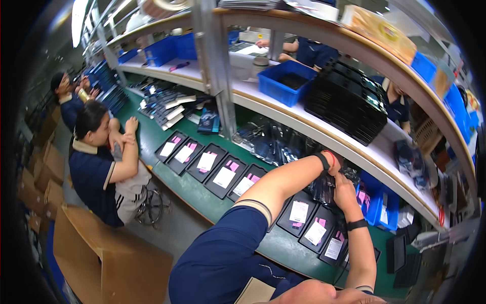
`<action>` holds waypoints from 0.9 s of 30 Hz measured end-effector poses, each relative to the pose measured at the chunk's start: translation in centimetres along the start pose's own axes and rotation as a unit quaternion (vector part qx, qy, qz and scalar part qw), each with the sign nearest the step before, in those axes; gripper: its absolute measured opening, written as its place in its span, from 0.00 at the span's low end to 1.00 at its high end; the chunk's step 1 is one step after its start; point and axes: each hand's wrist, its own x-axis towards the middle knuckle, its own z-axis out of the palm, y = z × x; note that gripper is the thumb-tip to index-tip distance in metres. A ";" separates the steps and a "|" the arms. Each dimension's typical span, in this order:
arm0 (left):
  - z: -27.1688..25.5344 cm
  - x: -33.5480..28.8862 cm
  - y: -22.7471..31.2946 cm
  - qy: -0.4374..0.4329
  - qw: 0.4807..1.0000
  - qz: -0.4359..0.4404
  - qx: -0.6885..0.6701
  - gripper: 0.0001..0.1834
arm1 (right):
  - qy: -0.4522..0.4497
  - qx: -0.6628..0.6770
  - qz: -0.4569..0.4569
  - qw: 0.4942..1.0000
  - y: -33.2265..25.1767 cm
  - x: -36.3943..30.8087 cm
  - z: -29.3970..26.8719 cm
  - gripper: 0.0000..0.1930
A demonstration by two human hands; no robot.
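Fingers of my left hand (336,166) and right hand (346,192) are meeting over glossy dark plastic (322,192), head view; whether they are pinching it I cannot tell, the tips being partly hidden. That plastic is lying on the green table (283,248), directly beneath my hands. Black trays (286,219) bearing white labels (223,178) and pink pieces (232,165) are lying to both sides of my left forearm (288,182); blue bins (373,215) are standing just right of my hands
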 end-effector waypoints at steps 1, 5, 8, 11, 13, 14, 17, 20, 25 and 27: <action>0.1 0.6 -0.4 -0.021 1.000 -0.009 0.000 0.23 | 0.025 -0.032 -0.047 0.998 -0.1 -0.2 0.0 0.22; 2.3 2.2 -1.7 0.131 0.989 0.012 0.062 0.24 | 0.055 -0.045 -0.078 0.994 -0.6 -0.1 0.1 0.21; 4.6 2.9 -1.9 0.254 0.966 -0.042 -0.007 0.20 | 0.040 -0.015 -0.066 0.997 -0.4 0.0 -0.3 0.22; 2.9 -0.9 -0.5 0.294 0.956 -0.003 0.010 0.12 | 0.064 -0.054 -0.043 0.996 -0.5 -0.9 -2.4 0.22; 1.3 -8.8 0.3 0.285 0.958 0.015 0.034 0.06 | 0.062 -0.065 -0.025 0.996 -2.7 -1.6 -5.4 0.22; 2.0 -13.5 -0.1 0.265 0.963 0.027 -0.026 0.05 | 0.059 -0.043 -0.037 0.997 -4.9 -1.5 -6.7 0.21; 4.7 -28.3 -1.0 0.289 0.946 0.054 -0.134 0.17 | 0.001 0.024 -0.101 0.995 -11.2 -0.8 -8.6 0.22; 6.1 -39.0 -4.7 0.448 0.885 -0.036 -0.121 0.18 | 0.038 0.074 -0.195 0.977 -17.6 2.1 -8.8 0.23; 14.3 -52.1 -14.8 0.406 0.840 -0.358 0.040 0.22 | 0.071 0.120 -0.296 0.945 -28.6 9.6 -3.5 0.19; 16.9 -54.2 -17.1 0.367 0.843 -0.392 0.035 0.23 | 0.065 0.130 -0.285 0.947 -33.5 12.4 0.1 0.18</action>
